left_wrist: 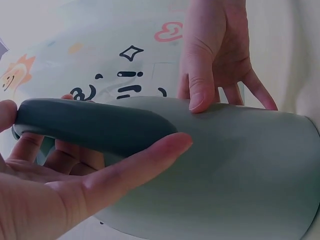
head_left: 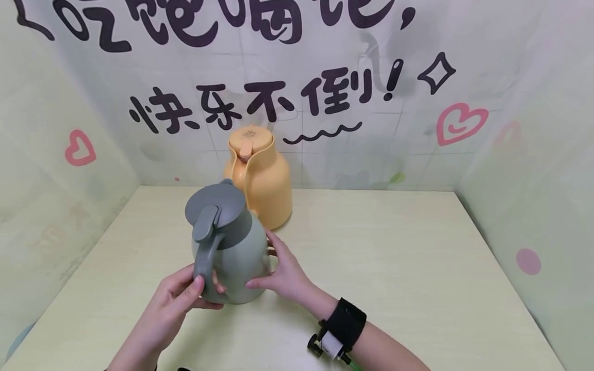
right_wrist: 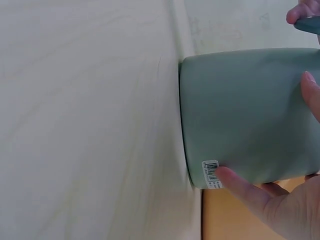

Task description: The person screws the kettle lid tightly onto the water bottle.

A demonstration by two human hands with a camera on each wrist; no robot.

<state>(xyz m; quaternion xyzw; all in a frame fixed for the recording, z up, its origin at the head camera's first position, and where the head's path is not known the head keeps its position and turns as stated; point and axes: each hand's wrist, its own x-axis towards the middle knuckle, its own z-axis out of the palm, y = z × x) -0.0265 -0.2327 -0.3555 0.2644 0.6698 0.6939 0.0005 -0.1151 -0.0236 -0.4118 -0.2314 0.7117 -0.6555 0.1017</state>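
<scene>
A grey-green thermos jug (head_left: 243, 265) with a darker grey lid (head_left: 215, 203) and handle (left_wrist: 90, 122) stands on the table, its handle facing the near left. My left hand (head_left: 169, 304) holds the lower part of that handle, with the thumb along one side and fingers on the other. On the opposite side, my right hand (head_left: 287, 273) grips the jug's body between spread thumb and fingers. One right fingertip touches a white barcode label (right_wrist: 211, 175) low on the body in the right wrist view. The far side of the jug is hidden.
An orange thermos jug (head_left: 274, 190) stands close behind the grey-green one, partly covered by it. The pale wooden table (head_left: 394, 257) reaches back to a printed cloth wall (head_left: 343, 165), with cloth on both sides. A black strap (head_left: 345, 322) carries a small camera on my right wrist.
</scene>
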